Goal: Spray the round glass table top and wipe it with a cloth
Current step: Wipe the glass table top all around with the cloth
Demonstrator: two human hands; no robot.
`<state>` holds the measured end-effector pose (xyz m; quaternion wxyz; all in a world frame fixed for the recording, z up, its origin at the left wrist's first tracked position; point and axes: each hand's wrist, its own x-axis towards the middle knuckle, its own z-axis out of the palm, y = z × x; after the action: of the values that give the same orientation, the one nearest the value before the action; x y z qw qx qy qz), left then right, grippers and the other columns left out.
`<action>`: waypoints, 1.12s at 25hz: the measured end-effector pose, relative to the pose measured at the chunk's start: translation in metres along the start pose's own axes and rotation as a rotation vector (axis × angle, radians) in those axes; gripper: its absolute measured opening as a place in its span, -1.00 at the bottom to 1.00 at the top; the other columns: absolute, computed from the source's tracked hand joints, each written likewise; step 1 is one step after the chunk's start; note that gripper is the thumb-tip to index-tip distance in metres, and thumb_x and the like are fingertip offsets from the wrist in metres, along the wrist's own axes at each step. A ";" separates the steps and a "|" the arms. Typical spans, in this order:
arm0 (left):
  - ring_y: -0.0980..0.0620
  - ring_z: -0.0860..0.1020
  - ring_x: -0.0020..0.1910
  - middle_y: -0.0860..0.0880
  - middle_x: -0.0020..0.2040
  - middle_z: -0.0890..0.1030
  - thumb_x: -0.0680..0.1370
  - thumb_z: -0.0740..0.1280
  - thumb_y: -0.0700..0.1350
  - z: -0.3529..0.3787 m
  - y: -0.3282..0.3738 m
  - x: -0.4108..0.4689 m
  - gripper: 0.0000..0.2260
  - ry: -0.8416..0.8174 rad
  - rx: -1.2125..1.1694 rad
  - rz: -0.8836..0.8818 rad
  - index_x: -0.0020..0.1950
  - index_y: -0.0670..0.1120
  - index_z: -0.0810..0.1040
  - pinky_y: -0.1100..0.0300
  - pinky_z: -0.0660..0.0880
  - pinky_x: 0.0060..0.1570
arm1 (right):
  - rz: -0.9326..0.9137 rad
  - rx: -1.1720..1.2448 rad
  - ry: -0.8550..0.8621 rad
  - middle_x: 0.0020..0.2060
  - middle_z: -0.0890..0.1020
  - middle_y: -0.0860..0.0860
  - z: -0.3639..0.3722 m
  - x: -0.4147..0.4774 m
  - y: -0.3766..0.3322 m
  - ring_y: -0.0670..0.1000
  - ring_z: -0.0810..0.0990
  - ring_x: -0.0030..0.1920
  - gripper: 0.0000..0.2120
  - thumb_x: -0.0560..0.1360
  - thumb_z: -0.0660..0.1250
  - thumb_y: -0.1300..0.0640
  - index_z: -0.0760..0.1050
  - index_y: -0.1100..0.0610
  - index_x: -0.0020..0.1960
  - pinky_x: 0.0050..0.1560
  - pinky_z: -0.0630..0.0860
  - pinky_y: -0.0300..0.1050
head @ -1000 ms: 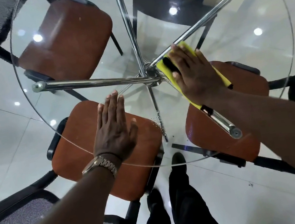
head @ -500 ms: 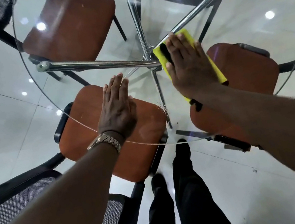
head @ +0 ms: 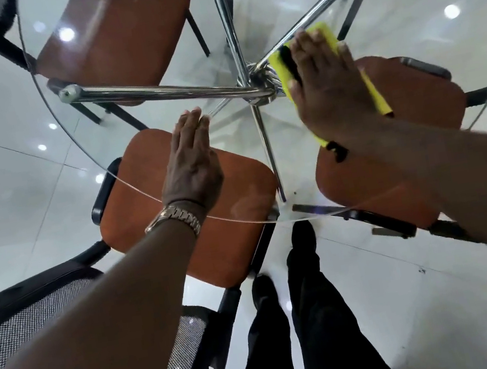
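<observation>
Head view: the right hand [head: 331, 97] lies flat, fingers straight and close together, pressing a yellow cloth with black edging [head: 323, 36] onto the round clear glass desk top [head: 124, 181], just right of the chrome hub of tube legs [head: 254, 85]. The left hand [head: 192, 167], fingers straight and pressed together, rests palm down near the glass rim, over 1 brown padded chair seat [head: 141, 202]; a metal wristwatch [head: 176, 217] circles that wrist
</observation>
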<state>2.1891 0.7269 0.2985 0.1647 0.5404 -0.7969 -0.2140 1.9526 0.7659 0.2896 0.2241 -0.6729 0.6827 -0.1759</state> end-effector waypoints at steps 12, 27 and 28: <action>-0.14 0.18 0.62 -0.15 0.60 0.31 0.71 0.13 -0.10 0.003 0.005 0.002 -0.59 -0.009 0.083 0.079 0.54 -0.19 0.38 -0.02 0.03 0.64 | 0.228 -0.440 0.275 0.70 0.23 0.11 -0.041 0.019 0.017 0.18 0.16 0.71 -0.40 0.72 0.08 -0.05 0.20 0.15 0.70 0.63 0.15 0.31; -0.16 0.23 0.61 -0.18 0.58 0.36 0.72 0.18 -0.03 0.005 0.001 0.004 -0.58 0.020 0.086 0.102 0.53 -0.20 0.40 -0.11 0.09 0.63 | 0.061 -0.531 0.198 0.70 0.25 0.10 -0.050 0.103 0.021 0.17 0.19 0.70 -0.39 0.72 0.03 -0.11 0.20 0.14 0.70 0.62 0.22 0.29; -0.17 0.24 0.61 -0.19 0.57 0.36 0.72 0.18 -0.04 0.005 0.002 0.003 -0.59 0.021 0.086 0.099 0.53 -0.20 0.40 -0.12 0.10 0.62 | 0.034 -0.511 0.168 0.70 0.23 0.10 -0.045 0.111 0.010 0.18 0.17 0.70 -0.38 0.72 0.02 -0.10 0.18 0.15 0.71 0.63 0.20 0.30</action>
<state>2.1833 0.7256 0.2953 0.1602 0.5091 -0.8293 -0.1655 1.9206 0.6526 0.3139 -0.0076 -0.6791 0.7323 -0.0494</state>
